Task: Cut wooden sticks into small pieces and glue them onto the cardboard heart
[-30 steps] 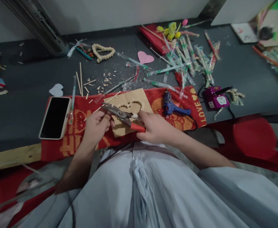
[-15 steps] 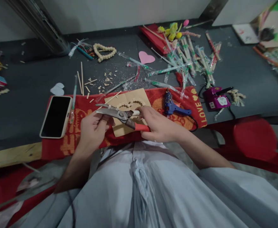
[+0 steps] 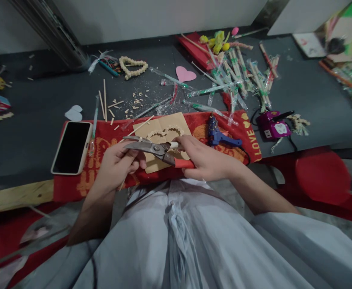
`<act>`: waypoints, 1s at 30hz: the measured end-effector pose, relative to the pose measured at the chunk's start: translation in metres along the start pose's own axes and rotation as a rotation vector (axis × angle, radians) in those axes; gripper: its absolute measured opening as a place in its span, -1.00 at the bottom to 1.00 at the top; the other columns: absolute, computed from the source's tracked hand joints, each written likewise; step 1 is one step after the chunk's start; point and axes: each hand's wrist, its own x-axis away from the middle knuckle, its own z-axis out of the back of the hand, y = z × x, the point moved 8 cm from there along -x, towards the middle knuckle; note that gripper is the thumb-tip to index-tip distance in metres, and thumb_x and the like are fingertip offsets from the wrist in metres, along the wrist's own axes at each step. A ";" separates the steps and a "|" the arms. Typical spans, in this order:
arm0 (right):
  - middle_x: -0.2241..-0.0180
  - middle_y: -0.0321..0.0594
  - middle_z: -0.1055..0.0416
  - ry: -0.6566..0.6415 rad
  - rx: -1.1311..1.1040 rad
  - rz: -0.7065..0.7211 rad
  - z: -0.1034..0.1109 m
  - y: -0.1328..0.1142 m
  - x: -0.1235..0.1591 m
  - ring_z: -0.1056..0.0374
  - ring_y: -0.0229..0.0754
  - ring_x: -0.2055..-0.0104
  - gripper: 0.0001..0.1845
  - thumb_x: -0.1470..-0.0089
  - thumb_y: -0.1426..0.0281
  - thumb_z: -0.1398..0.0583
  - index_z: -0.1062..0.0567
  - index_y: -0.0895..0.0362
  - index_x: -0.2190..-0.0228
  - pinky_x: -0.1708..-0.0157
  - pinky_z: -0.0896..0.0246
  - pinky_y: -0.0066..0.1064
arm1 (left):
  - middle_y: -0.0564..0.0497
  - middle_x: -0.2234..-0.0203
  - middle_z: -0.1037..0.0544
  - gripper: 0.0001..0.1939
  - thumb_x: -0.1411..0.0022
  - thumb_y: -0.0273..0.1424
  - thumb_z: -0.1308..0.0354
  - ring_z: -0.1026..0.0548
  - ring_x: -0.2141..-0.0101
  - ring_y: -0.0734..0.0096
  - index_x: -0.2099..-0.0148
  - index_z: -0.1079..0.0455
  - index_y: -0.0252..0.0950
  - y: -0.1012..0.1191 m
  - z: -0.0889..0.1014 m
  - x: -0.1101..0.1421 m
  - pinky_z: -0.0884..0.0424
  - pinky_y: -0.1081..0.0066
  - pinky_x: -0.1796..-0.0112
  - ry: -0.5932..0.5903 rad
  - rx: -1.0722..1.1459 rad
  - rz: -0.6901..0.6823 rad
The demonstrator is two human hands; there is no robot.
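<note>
My right hand [image 3: 204,160] grips the red handles of metal shears [image 3: 154,148], whose blades point left and stand slightly apart. My left hand [image 3: 116,166] is closed just under the blade tips, pinching a thin wooden stick [image 3: 121,185] whose lower end pokes out below the palm. Behind the shears lies a tan card [image 3: 164,130] bearing a heart outlined in small wood pieces. All of this sits over a red printed cloth [image 3: 100,160] at the table's near edge.
A phone [image 3: 71,147] lies face up left on the cloth. A blue glue gun [image 3: 219,135] and a purple glue gun [image 3: 274,126] lie right. Wrapped chopsticks [image 3: 239,76], a pink paper heart [image 3: 184,74], a stick heart [image 3: 133,67] and wood bits litter the dark table [image 3: 37,108].
The shears have swung lower and more level, with their tips moving left over my left hand. My left hand has curled tighter and shifted slightly down.
</note>
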 end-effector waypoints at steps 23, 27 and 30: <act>0.32 0.00 -0.42 -0.032 0.133 -0.291 -0.008 -0.001 -0.002 -0.33 -0.02 0.35 -0.64 0.11 0.28 -0.06 -0.32 0.22 0.26 0.39 -0.12 -0.31 | 0.12 0.74 -0.30 -0.71 -0.20 -0.20 -0.06 -0.04 0.77 0.67 0.44 -0.33 -0.31 -0.018 0.002 -0.012 0.06 0.54 0.70 0.043 -0.111 0.049; 0.26 0.02 -0.40 -0.034 0.028 -0.302 -0.009 0.007 -0.002 -0.32 -0.01 0.28 -0.60 0.12 0.28 -0.07 -0.30 0.23 0.22 0.33 -0.16 -0.29 | 0.06 0.59 -0.43 -0.79 -0.16 -0.26 -0.08 -0.31 0.59 0.52 0.37 -0.39 -0.30 0.012 0.011 -0.005 -0.17 0.49 0.52 0.307 -0.573 -0.175; 0.19 0.00 -0.35 -0.096 -0.109 -0.252 -0.013 0.013 -0.002 -0.31 -0.02 0.20 -0.59 0.07 0.26 -0.05 -0.27 0.22 0.17 0.23 -0.19 -0.24 | 0.04 0.56 -0.45 -0.80 -0.19 -0.31 -0.05 -0.38 0.49 0.45 0.41 -0.39 -0.29 0.029 0.004 0.001 -0.18 0.46 0.43 0.376 -0.892 -0.304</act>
